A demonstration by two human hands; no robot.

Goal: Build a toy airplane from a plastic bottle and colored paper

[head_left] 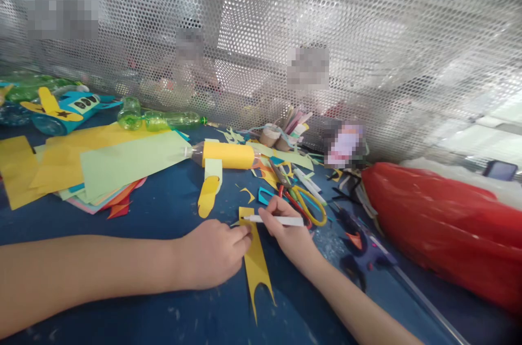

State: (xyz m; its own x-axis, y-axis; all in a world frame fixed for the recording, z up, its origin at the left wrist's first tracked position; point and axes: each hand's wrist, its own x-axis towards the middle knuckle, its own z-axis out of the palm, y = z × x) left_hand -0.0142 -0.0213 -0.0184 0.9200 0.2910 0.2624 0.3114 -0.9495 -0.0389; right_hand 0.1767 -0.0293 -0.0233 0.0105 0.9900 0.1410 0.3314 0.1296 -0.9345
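A white marker [287,220] is pinched in my right hand [291,236], its tip at the upper end of a yellow paper strip [256,258]. The strip lies flat on the blue table, and a curved notch is cut out of its near end. My left hand [216,255] has its fingers bent together and presses on the strip's left edge; its thumb is mostly hidden. Beyond the hands lies a plastic bottle wrapped in yellow paper [228,155], with a pale green and yellow paper piece [209,193] at its near side. Yellow-handled scissors [312,206] lie by my right hand.
Sheets of coloured paper [134,163] are stacked at the left, near green bottles [167,120] and a blue bottle plane [77,108]. A glue gun [369,250] and a red plastic bag [444,225] are at the right. A perforated metal panel [261,24] stands behind.
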